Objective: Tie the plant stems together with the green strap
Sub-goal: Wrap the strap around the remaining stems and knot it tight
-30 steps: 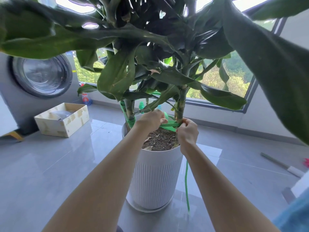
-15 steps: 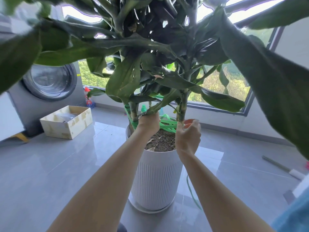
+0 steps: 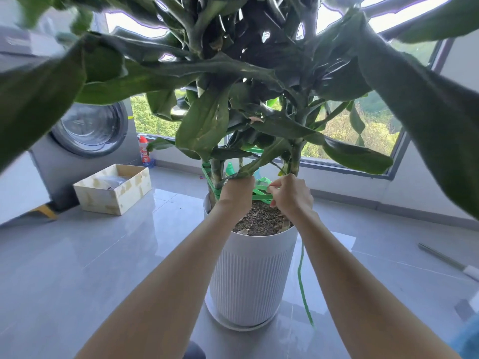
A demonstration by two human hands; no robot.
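Flat green plastic strap spans over white ribbed pot, from left-rim thick green stem to right-rim stem — tail dangling down pot's right side. Grip: left hand fisted round bands, right hand pinching loop. Best — even tension, knot snug, no crushing stems.

counts: 2 hands: left hand, right hand. 1 pot, 1 saucer. 2 thick stems: left stem, right stem; thinner ones behind, can't count. 1 strap. 1 box. 1 washer. 2 bottles: red-white bottle, green bottle. 1 rod.
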